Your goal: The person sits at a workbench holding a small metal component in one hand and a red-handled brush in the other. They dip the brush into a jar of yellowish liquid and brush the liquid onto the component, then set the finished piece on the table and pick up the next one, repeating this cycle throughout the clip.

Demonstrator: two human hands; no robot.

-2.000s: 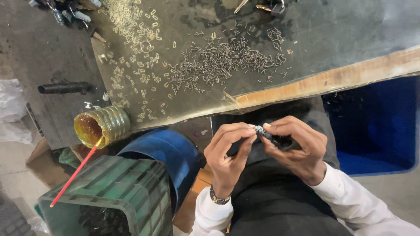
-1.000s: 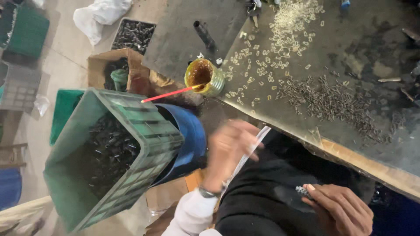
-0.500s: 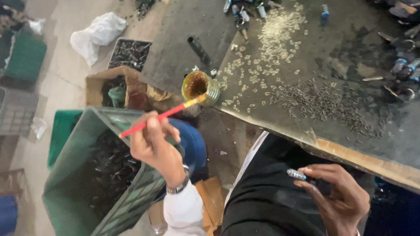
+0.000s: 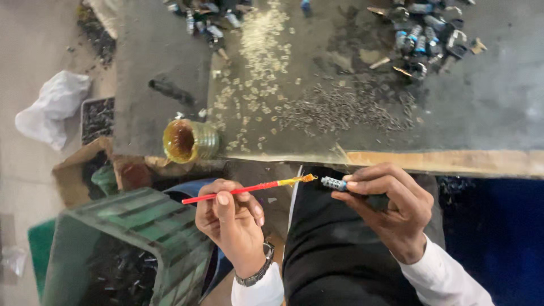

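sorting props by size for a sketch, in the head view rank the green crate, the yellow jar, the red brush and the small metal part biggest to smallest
1. green crate, though it sits nearest the camera
2. red brush by length, though thin
3. yellow jar, wider but shorter; its rank against the brush is unsure
4. small metal part

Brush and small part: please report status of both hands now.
Left hand grips red brush, tip beside small metal part. Right hand holds part. Nothing between them.

Red-handled brush (image 4: 249, 189), yellow-orange tip. Amber-stained jar (image 4: 188, 141) (ribbed, yellowish). Green slatted crate (image 4: 136, 238). Blue bin (image 4: 498, 226). White sleeves (image 4: 442, 277). Grey worktop (image 4: 487, 96), pale wooden edge. White bag (image 4: 54, 107).
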